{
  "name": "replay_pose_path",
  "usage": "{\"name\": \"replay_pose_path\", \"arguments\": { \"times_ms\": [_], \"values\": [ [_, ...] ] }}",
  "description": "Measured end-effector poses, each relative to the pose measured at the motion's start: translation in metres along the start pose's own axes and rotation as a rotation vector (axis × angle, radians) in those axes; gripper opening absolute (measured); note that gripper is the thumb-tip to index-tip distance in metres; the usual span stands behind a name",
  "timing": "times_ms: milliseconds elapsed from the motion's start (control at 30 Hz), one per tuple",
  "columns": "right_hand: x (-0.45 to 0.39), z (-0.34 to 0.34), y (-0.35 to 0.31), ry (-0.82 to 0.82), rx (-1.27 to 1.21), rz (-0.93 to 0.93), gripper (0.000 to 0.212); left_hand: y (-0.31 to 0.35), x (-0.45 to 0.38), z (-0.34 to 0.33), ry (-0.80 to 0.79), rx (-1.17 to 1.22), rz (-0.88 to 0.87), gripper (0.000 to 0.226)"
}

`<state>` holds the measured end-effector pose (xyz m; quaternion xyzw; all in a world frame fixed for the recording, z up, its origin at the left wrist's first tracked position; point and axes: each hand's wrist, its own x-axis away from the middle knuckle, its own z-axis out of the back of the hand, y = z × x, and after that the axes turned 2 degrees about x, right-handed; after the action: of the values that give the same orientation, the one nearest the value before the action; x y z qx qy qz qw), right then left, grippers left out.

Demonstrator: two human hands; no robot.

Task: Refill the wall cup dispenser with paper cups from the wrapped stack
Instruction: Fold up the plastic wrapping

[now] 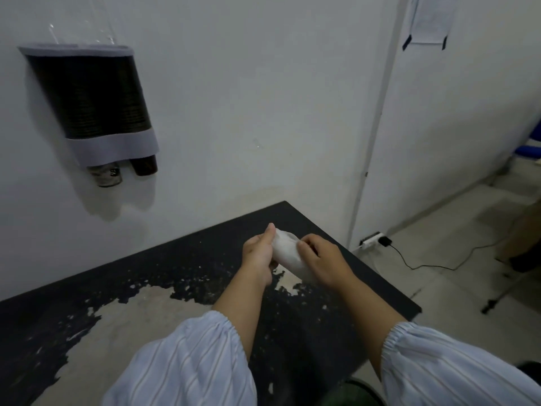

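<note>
Holding the wrapped stack of paper cups [285,250] above the table [164,259], near its far right corner, lying tilted with one end pointing away toward the wall. Gripping it from the left side with the left hand [259,253], fingers curled under and thumb raised along the far end. Pinching at the wrap from the right with the right hand [320,256], fingers bent onto the stack's upper side. Blurring the stack's surface too much for telling single cups apart.

Showing striped pale sleeves [187,364] pushed up both forearms over the near edge of the table, its black top peeling in pale patches toward the near left.

Hanging on the wall, up beyond the table's far left edge: the wall cup dispenser [93,106], dark in its middle with pale bands at top and bottom, two cup bottoms poking out underneath. Lying on the floor past the table's right edge: a power strip [371,240] with a black cable trailing away.
</note>
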<state>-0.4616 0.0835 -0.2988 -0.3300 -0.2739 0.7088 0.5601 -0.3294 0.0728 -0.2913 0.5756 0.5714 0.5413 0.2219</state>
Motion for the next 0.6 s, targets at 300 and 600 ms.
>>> {"name": "replay_pose_path", "arguments": {
  "times_ms": [300,600],
  "values": [
    [0.07,0.072,0.067,-0.05,0.138,0.001,0.02,-0.075,0.067,-0.061,0.013,-0.023,0.062,0.019],
    [0.144,0.103,0.128,-0.118,0.226,-0.074,0.012,-0.159,0.124,-0.085,0.022,-0.163,0.035,0.011]
  ]
}}
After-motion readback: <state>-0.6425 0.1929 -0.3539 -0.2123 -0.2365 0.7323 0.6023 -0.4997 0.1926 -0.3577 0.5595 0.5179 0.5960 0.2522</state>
